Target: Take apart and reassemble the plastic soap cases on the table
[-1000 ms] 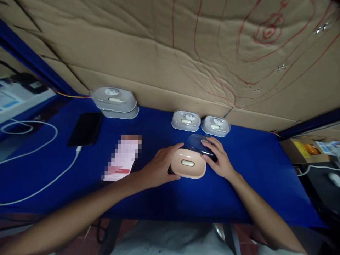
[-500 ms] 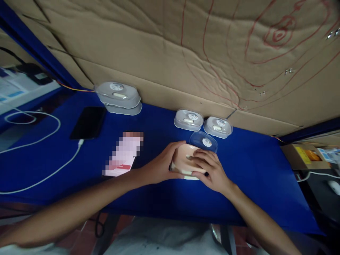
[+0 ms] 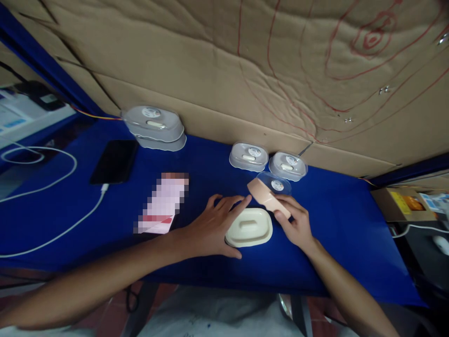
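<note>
A cream oval dish with a raised bar in its middle lies flat on the blue table. Spread around its left end is my left hand, open, thumb near the front edge and fingers behind; whether it touches the dish I cannot tell. My right hand pinches a peach plastic cover by its right end and holds it tilted up, above and behind the dish. Just beyond the cover lies a clear oval lid with a round white sticker, partly hidden by it.
Two clear lidded containers stand against the cardboard wall. A larger stack of clear containers is at back left. A lit phone and a dark phone on a white cable lie left. A cardboard box sits far right.
My right hand has lifted the peach cover off the cream dish and tilted it up, back and right, uncovering the dish. My left hand has let go of the cover and spread its fingers.
</note>
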`<move>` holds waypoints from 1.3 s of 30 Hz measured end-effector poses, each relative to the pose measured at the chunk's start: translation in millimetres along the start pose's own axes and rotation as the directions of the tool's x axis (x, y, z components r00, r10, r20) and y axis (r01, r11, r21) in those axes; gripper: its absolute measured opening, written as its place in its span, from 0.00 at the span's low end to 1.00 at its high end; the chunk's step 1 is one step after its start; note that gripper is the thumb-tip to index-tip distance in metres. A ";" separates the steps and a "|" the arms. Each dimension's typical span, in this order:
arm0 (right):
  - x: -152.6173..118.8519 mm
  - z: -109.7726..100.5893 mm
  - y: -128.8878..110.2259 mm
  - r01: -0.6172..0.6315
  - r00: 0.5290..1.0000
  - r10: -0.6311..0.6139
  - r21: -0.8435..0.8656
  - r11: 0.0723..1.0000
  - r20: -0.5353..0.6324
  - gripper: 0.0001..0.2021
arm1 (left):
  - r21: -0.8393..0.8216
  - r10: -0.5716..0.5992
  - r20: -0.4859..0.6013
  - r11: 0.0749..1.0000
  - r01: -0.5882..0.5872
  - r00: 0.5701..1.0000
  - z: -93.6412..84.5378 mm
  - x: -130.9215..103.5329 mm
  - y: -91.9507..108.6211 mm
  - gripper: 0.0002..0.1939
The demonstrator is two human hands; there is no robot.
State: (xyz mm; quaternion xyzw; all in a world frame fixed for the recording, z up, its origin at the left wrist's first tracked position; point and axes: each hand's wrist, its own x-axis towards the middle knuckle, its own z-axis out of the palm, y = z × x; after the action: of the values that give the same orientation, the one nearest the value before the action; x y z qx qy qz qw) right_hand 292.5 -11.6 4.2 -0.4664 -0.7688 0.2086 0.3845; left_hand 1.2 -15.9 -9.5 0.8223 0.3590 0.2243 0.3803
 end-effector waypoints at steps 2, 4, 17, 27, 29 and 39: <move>0.4 -1.0 3.5 -0.160 0.983 0.166 0.079 0.984 -0.077 0.18 | -0.048 -0.053 -0.005 0.997 0.052 0.999 0.3 -1.1 3.5 0.68; 3.1 -2.3 8.8 -0.331 0.916 0.377 0.269 0.904 -0.138 0.23 | -0.241 -0.145 0.027 0.959 0.148 0.989 -5.4 0.1 8.7 0.67; 6.1 -6.6 2.5 -0.520 0.820 0.567 0.521 0.677 0.081 0.27 | -0.579 -0.234 0.080 0.781 0.236 0.969 -19.5 3.6 11.6 0.66; -5.4 9.9 -11.5 0.389 0.888 -0.284 -0.262 0.883 0.362 0.27 | -0.653 -0.203 -0.056 0.748 0.117 0.978 -3.9 5.9 -6.5 0.65; -6.7 14.9 -13.7 0.420 0.883 -0.306 -0.305 0.855 0.357 0.27 | -0.659 -0.227 -0.067 0.741 0.127 0.972 -0.9 5.5 -5.3 0.63; -0.2 9.3 -6.0 0.449 0.815 -0.295 -0.221 0.866 0.499 0.29 | -0.904 -0.578 0.199 0.203 0.376 0.791 -22.6 15.6 7.0 0.47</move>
State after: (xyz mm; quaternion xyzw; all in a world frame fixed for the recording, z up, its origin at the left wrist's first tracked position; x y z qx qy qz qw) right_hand 281.8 -14.3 2.5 -0.3011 -0.9370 0.0986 0.1470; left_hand -0.4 3.3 11.2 0.2925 0.4427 0.3280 0.7816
